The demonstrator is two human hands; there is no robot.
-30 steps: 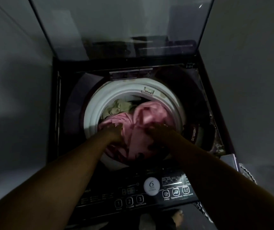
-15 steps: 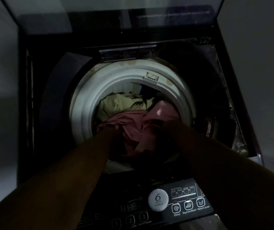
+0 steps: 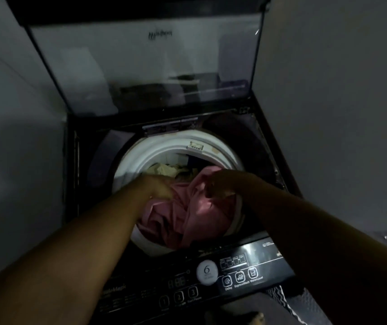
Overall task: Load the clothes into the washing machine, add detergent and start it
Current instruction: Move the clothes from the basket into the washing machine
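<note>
A dark top-loading washing machine (image 3: 77, 160) stands in front of me with its glass lid (image 3: 141, 66) raised. A pink garment (image 3: 178, 216) fills the front of the white drum rim (image 3: 141, 151), bunched up at rim height. Behind it lies a beige garment (image 3: 162, 170) deeper in the drum. My left hand (image 3: 157, 186) grips the pink garment at its left side. My right hand (image 3: 225, 184) pinches a fold of it at the right. Both forearms reach in over the control panel (image 3: 211, 277).
Grey walls close in on the left and right of the machine. The raised lid stands upright at the back. A striped mat (image 3: 288, 301) and a foot (image 3: 255, 317) show on the floor below the panel.
Both hands have risen from deeper in the drum to rim height, lifting the pink garment with them. The camera has pulled back, so the whole lid shows.
</note>
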